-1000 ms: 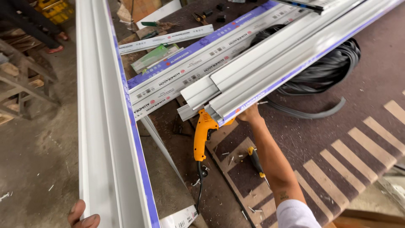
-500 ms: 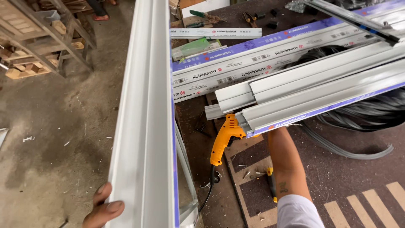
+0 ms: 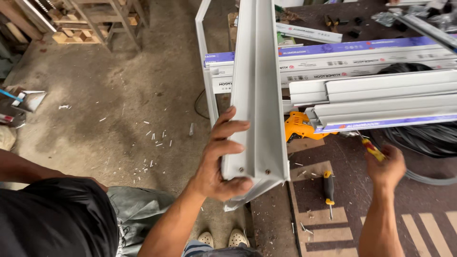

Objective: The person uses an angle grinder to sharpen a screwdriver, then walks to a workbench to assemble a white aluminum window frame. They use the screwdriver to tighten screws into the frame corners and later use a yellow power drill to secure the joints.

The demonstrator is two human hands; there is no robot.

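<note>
The left hand (image 3: 221,159), which a second ago only touched the bottom end of the long white frame profile (image 3: 257,95), now grips it with fingers wrapped over its near end. The right hand (image 3: 386,166) has left the stacked profiles (image 3: 381,102) and now holds a yellow-handled screwdriver (image 3: 372,148), nearer than the yellow drill (image 3: 300,127).

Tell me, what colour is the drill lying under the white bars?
The drill is orange-yellow with black parts, seen in the head view, lying between the left hand and right hand.

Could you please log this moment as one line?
left hand: grips white frame end | right hand: holds yellow screwdriver | drill: under profiles
</note>
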